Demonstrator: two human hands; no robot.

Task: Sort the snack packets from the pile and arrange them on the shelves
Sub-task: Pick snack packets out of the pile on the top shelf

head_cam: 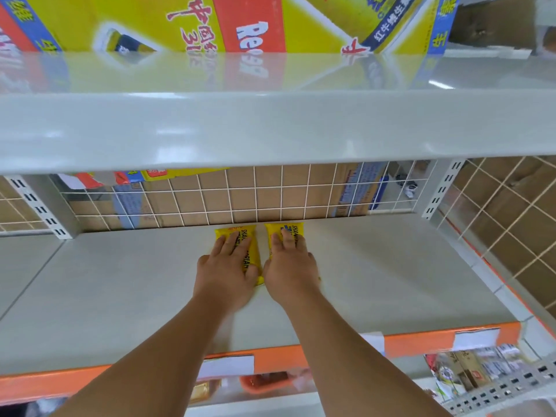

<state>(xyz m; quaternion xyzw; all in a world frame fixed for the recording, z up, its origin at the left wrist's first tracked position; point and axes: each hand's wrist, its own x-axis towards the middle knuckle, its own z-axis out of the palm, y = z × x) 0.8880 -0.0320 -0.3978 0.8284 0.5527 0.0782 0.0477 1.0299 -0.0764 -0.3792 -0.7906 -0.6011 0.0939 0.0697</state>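
Two flat yellow plastic snack packets w/ black lettering are seen in the head view (only view given): left packet [253, 251] and right packet [272, 230]. Both are laid side by side, just apart, at the back of the pale grey metal shelf board [120, 281], w/ their far ends near the white wire mesh back panel [240, 194]. Long axes are run front-to-back, away from the person and approx parallel. Each packet is covered by its own hand: left hand [227, 266] is spread flat on the left one and right hand [290, 266] on the right one, fingers extended and pressing, nothing gripped. Neither hand is nearer, as both are level. The packets look thin, soft and glossy, so prob. slippery on the smooth board. Any nudge toward the mesh would be made straight ahead, along those axes.
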